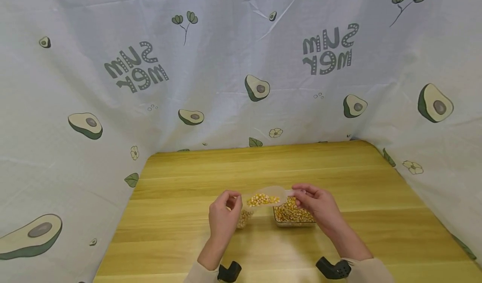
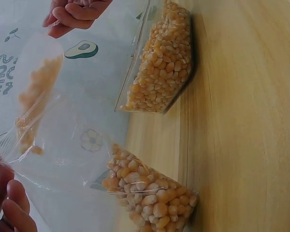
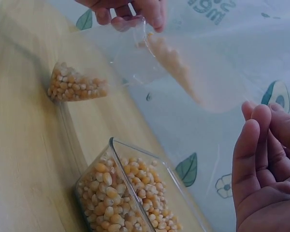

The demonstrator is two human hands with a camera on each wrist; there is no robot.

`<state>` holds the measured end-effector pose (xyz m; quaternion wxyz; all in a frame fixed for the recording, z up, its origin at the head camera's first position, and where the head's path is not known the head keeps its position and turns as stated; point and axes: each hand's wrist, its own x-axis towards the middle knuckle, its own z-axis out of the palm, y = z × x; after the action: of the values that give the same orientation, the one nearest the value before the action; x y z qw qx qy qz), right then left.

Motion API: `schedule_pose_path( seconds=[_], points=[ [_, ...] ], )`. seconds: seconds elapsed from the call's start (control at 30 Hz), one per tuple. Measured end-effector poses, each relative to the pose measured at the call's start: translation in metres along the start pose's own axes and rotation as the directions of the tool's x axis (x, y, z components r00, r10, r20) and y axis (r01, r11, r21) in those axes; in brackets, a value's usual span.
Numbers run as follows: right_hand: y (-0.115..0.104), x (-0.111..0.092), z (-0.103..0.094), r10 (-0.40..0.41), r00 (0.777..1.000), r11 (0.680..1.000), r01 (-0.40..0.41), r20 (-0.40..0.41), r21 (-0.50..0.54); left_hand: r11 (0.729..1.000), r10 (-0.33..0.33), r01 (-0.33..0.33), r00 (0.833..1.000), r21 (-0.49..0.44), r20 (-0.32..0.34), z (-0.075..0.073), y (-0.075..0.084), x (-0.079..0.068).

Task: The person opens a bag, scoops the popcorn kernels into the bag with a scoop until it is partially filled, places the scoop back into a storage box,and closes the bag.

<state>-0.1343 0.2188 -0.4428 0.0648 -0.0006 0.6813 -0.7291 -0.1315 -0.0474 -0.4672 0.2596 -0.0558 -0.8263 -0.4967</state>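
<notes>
My right hand (image 1: pixel 320 203) pinches the handle end of a translucent plastic scoop (image 1: pixel 280 194) between thumb and fingers. Yellow corn kernels (image 1: pixel 262 199) lie along the scoop, whose front reaches into the mouth of a clear plastic bag (image 3: pixel 99 50). With thumb and fingertips, my left hand (image 1: pixel 224 216) grips the bag near its opening. Kernels (image 2: pixel 150 198) fill the bottom of the bag, which stands on the table. Beneath my right hand sits a clear rectangular container (image 1: pixel 295 224) heaped with corn kernels (image 3: pixel 108 193).
A wood-grain table (image 1: pixel 180 182) carries the bag and the container, which stand side by side. White cloth (image 1: pixel 226 57) printed with avocados and lettering hangs behind the table and along both sides. Black wrist mounts (image 1: pixel 334 268) sit at both cuffs.
</notes>
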Motion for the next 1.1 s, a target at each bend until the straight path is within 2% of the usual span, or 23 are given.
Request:
schedule_pose_path(
  seconds=[0.23, 0.63, 1.1],
  points=[
    [-0.005, 0.001, 0.004, -0.016, 1.0, 0.999, 0.016, 0.005, -0.037, 1.0, 0.001, -0.001, 1.0, -0.011, 0.003, 0.001, 0.001, 0.0],
    [-0.015, 0.004, 0.013, -0.062, 0.998, 0.983, 0.063, 0.01, -0.175, 1.0, 0.003, -0.003, 1.0, -0.016, 0.007, 0.002, 0.002, 0.001],
    [-0.027, 0.005, 0.023, -0.095, 0.995, 0.965, 0.1, 0.032, -0.244, 0.999, -0.025, 0.026, 0.999, -0.035, 0.024, 0.001, 0.0, 0.0]
  ],
)
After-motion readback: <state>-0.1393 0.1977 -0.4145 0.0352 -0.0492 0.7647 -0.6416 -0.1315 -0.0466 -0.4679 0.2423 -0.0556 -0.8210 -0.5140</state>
